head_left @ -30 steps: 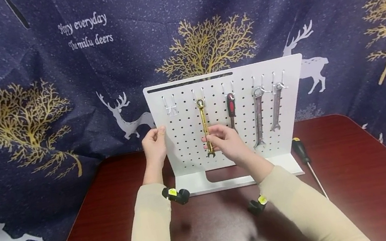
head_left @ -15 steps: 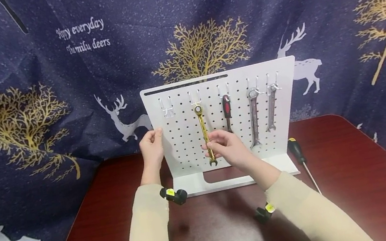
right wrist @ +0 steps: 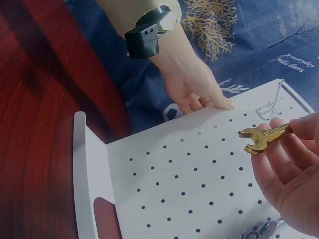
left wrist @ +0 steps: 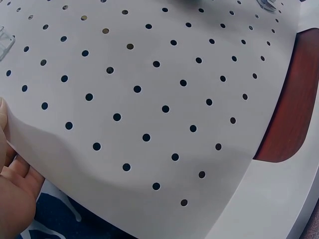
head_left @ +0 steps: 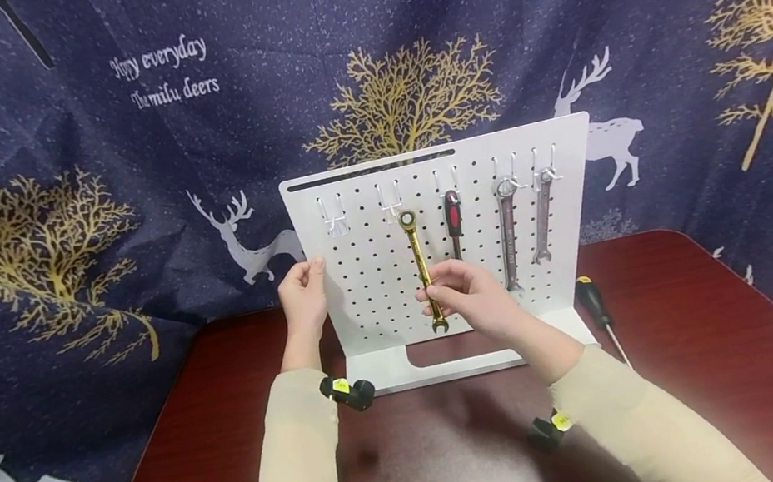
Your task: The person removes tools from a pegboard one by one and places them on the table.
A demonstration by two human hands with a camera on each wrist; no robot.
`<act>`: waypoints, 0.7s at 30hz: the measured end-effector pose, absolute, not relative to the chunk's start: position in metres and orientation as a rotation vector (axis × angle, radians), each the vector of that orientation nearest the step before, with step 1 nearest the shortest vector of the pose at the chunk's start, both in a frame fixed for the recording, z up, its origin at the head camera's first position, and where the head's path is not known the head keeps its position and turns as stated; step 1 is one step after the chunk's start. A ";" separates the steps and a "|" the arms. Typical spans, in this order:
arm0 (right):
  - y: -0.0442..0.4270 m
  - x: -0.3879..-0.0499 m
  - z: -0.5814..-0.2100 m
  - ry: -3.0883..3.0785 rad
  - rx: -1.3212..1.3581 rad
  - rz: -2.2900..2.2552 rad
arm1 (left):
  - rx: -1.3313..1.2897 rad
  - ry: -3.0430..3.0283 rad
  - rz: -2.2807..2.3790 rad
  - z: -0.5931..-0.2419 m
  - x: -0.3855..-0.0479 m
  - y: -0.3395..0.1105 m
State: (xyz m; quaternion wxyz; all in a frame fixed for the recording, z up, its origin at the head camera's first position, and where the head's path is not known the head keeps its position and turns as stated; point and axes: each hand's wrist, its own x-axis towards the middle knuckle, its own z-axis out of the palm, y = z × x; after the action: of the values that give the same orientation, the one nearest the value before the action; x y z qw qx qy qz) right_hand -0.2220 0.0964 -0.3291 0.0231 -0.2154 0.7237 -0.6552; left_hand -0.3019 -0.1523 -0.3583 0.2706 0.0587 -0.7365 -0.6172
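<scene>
My right hand (head_left: 475, 298) pinches a gold combination wrench (head_left: 419, 257) near its open end, with the ring end up and slightly tilted left. The ring sits in front of the white pegboard (head_left: 377, 276), just right of a white hook (head_left: 391, 213) that bears nothing. In the right wrist view the open end of the gold wrench (right wrist: 256, 141) sticks out past the fingertips. My left hand (head_left: 303, 292) grips the pegboard's left edge, thumb in front and fingers behind, as the right wrist view also shows.
A red-black screwdriver (head_left: 454, 218) and two silver wrenches (head_left: 509, 234) hang on the pegboard. Another hook (head_left: 336, 225) at upper left holds nothing. A black-handled screwdriver (head_left: 593, 301) lies right of the base on the red-brown table (head_left: 420, 455). A patterned blue cloth (head_left: 245, 112) hangs behind.
The gold wrench has come off its hook, toward me and then to the right, in my right hand. My left hand keeps its grip on the pegboard's edge. The head view has shifted slightly.
</scene>
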 end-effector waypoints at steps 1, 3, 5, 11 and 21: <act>0.098 -0.221 -0.329 2.245 -0.661 -2.023 | 0.156 -1.981 -1.665 -0.358 -0.302 -0.152; 0.103 -0.220 -0.330 2.259 -0.650 -2.010 | 0.150 -1.973 -1.671 -0.358 -0.302 -0.153; 0.107 -0.219 -0.332 2.266 -0.628 -2.008 | 0.146 -1.967 -1.677 -0.358 -0.302 -0.154; 0.122 -0.217 -0.342 2.288 -0.581 -2.015 | 0.120 -1.945 -1.686 -0.360 -0.303 -0.154; 0.148 -0.212 -0.358 2.418 -0.479 -1.945 | 0.130 -1.962 -1.688 -0.362 -0.304 -0.154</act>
State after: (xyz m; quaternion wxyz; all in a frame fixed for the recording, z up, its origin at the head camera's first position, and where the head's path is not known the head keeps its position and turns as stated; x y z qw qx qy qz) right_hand -0.2122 0.1482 -0.3577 0.0009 -0.1526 0.7700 -0.6195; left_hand -0.3043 -0.1542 -0.3618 0.2719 0.0483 -0.7286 -0.6268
